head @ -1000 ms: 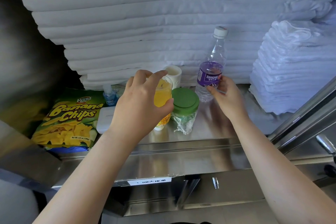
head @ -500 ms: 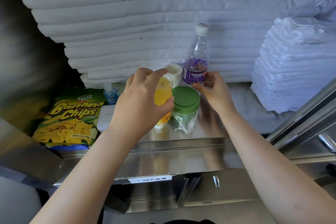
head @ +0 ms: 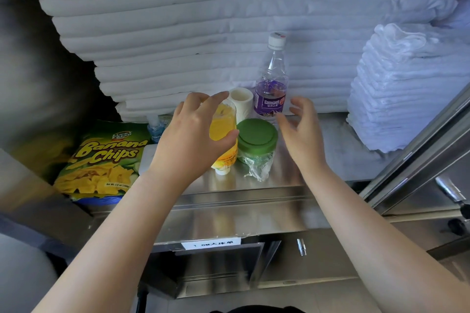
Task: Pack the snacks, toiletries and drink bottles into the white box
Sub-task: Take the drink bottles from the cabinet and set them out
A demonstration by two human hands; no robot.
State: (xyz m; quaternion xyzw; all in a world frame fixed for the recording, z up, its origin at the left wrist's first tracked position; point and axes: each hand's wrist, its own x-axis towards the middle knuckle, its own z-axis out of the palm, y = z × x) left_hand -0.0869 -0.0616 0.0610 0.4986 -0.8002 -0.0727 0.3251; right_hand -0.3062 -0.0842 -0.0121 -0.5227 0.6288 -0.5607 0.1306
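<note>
The fingers (head: 216,98) of the left hand (head: 193,140) are curled over the upper part of a yellow bottle (head: 223,124), with the thumb pressed against its right side; the bottle is gripped near the middle of a stainless-steel shelf (head: 292,178), its white cap pointing down toward the metal. The left wrist is bent slightly, and the bare forearm is extended from the lower left. The fingers (head: 297,104) of the right hand (head: 302,132) are spread and loosely curved, with nothing held, just beside the purple label of a clear water bottle (head: 272,94) that is stood upright at the shelf's back edge. The right forearm is stretched in from the lower right.

Between the two hands a jar with a round green lid (head: 256,137) is seen, crinkled clear film gathered round its base. A white cylindrical cup (head: 241,101) is placed behind the yellow bottle, near the water bottle. At the shelf's left end a glossy green and yellow bag of banana chips (head: 101,160) is laid flat, with a small blue bottle (head: 155,129) behind it and a flat white object (head: 146,157) partly hidden by the left wrist.

The back of the shelf is filled by folded white linens (head: 203,33) stacked in soft layers. Folded white towels (head: 407,89) are piled at the right end. A printed white label (head: 211,245) is fixed to the shelf's front edge.
</note>
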